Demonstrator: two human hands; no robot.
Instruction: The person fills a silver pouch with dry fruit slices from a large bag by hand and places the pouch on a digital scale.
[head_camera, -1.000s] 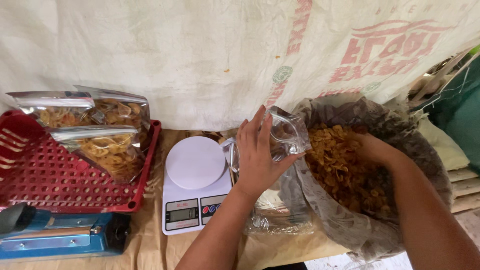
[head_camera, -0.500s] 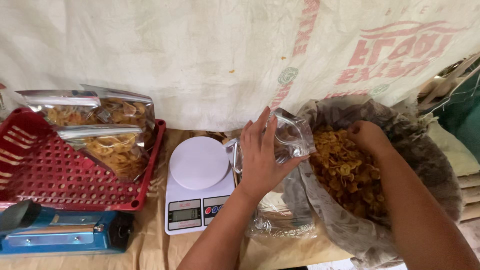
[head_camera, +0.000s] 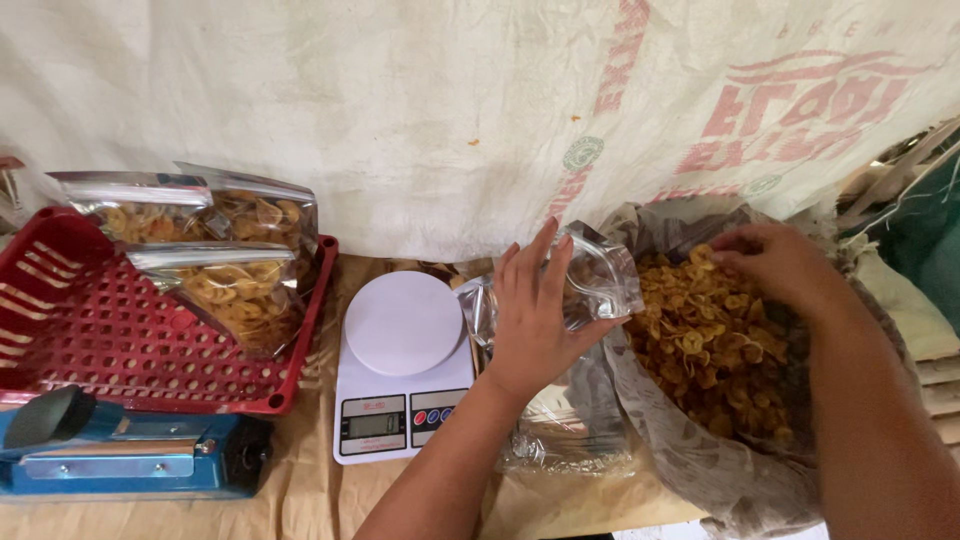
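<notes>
Since half a second ago, right hand (head_camera: 775, 262) drawn back to far rim of chip sack (head_camera: 700, 440), fingers curled over chips (head_camera: 710, 340). Left hand (head_camera: 535, 310), fingers spread, propping clear pouch (head_camera: 590, 280) open beside sack, right of white scale (head_camera: 402, 365), mouth tilted for filling.

Two filled clear pouches (head_camera: 225, 260) in red basket (head_camera: 120, 340), empty pouch (head_camera: 590, 280) by sack, grey scale display (head_camera: 374, 424).

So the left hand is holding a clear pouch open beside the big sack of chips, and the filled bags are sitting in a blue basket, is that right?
Not quite. The head view shows the filled bags lying in a red basket, not a blue one. The rest holds: the left hand holds a clear pouch open beside the big sack of chips.
</notes>
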